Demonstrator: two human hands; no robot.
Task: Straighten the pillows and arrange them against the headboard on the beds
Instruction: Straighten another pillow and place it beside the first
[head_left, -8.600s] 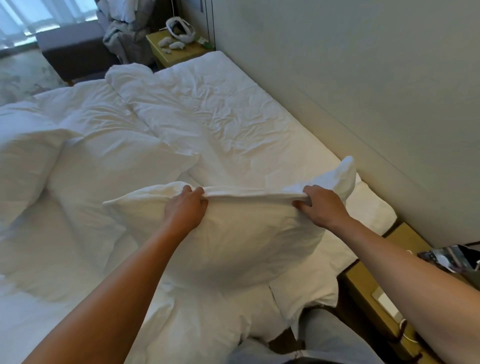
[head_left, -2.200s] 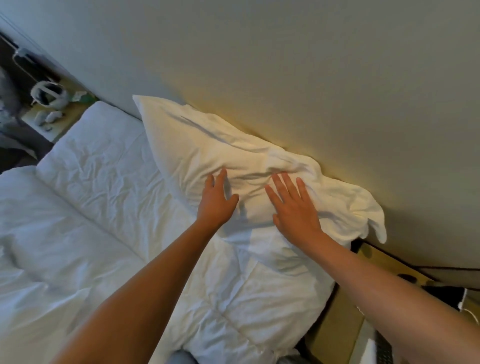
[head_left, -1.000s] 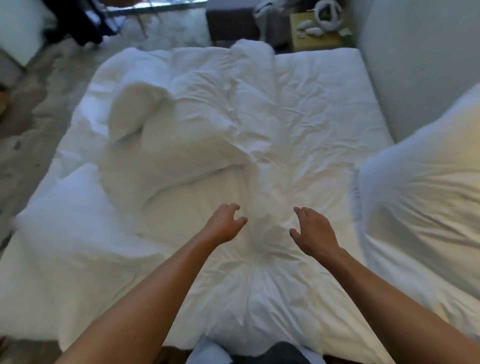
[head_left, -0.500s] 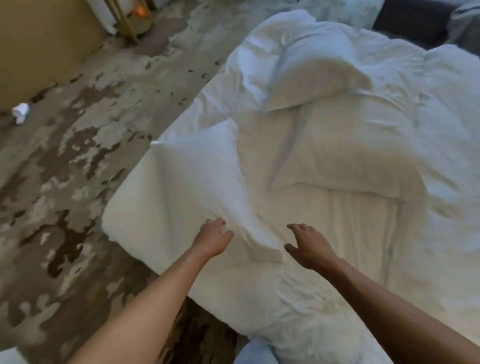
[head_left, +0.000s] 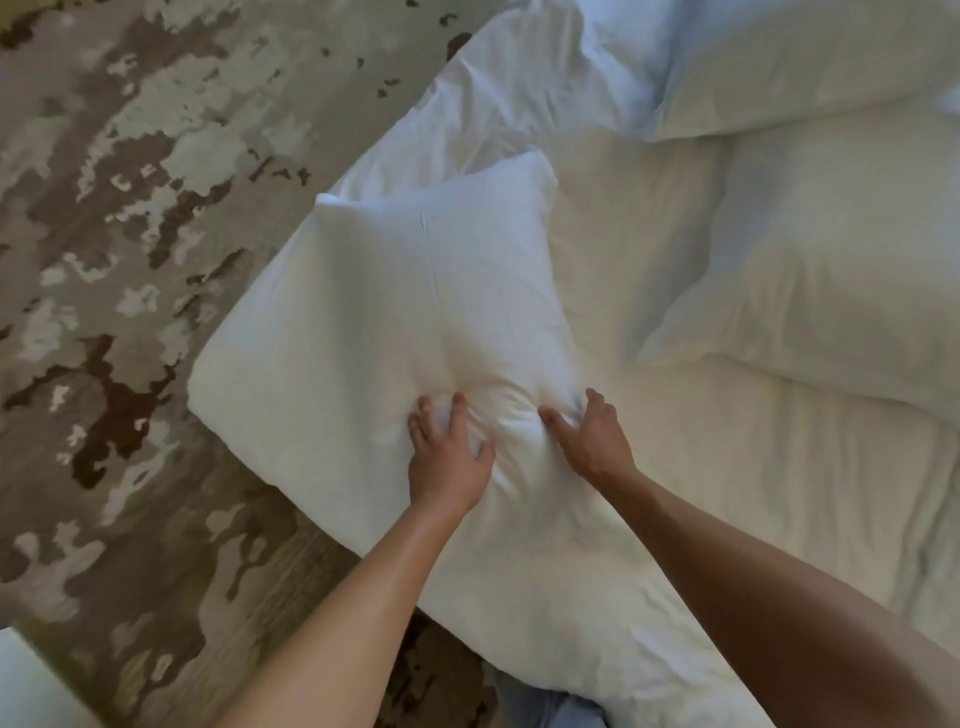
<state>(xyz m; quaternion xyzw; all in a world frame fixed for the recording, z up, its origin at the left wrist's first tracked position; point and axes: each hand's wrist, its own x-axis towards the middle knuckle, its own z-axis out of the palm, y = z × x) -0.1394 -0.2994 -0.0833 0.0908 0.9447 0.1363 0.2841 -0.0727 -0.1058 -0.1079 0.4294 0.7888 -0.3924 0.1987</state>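
From the head view, your left hand (head_left: 448, 457) and right hand (head_left: 592, 441) both sat on the near end of a white pillow (head_left: 395, 322) that lay at the left edge of the bed (head_left: 753, 493), its long side running along that edge above the carpet (head_left: 119, 260). Your left fingers (head_left: 457, 410) were curled down into the pillowcase, bunching the fabric under them, and your right fingers (head_left: 597, 400) did the same just beside them; the cloth between your two hands was pinched up into a soft ridge with creases fanning away from it. Both forearms reached in from the bottom of the frame, the left one over the carpet, the right one over the duvet.

A second pillow (head_left: 810, 280) lay flat further right on the bed, apart from the one you gripped, and a third pillow (head_left: 810, 57) sat beyond it at the top edge of the view, overlapping the second one's far end. The carpet was mottled beige, cream and dark brown. A pale blue trouser leg (head_left: 545, 706) showed at the bottom between your arms. No headboard was visible here.
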